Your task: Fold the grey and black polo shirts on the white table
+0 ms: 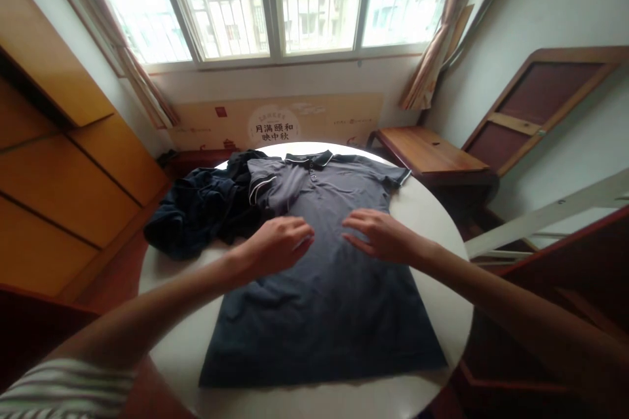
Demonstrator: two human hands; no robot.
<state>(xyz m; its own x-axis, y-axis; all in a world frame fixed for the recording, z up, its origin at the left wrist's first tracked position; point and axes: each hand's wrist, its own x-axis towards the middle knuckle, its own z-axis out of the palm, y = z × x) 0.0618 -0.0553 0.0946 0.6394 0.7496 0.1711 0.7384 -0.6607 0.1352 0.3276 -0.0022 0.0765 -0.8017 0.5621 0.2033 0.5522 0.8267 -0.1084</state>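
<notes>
My open left hand (278,245) and right hand (383,239) hold nothing, fingers spread near the gray polo shirt (314,314), laid flat on the round white table (432,209) so its front stays smooth.

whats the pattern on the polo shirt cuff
Polo shirt cuff: black with thin white edging, clearest in the head view.

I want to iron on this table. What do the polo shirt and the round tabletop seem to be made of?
The polo shirt looks like a matte, soft knit, perhaps cotton or a blend, given its fine ripples. The tabletop looks like smooth, white-finished laminate or paint; its glossy glare suggests a hard surface, but the core is hidden.
</notes>
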